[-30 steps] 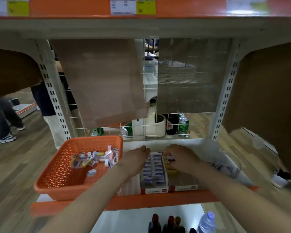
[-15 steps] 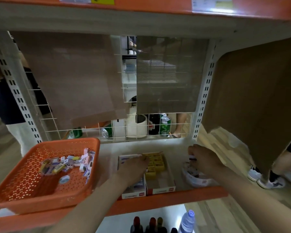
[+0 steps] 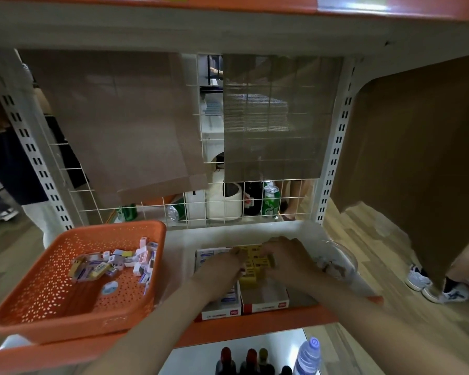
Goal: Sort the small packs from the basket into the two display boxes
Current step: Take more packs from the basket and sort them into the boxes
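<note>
The shelf [image 3: 179, 239] carries an orange basket [image 3: 65, 328] of loose small packs [image 3: 114, 262]. Beside it stand the left display box [image 3: 220, 312] and the right display box [image 3: 266, 307]. The left hand [image 3: 217, 272] and right hand [image 3: 287, 258] meet over yellow packs [image 3: 252, 262] in the right box; I cannot tell whether the fingers are grasping anything.

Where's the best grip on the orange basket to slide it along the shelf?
Take the orange basket by its near rim, from the front: that lip faces the person and nothing blocks it. The walls flare outward and would likely slip in a side pinch. Keep it level; small packs lie loose inside.
</note>
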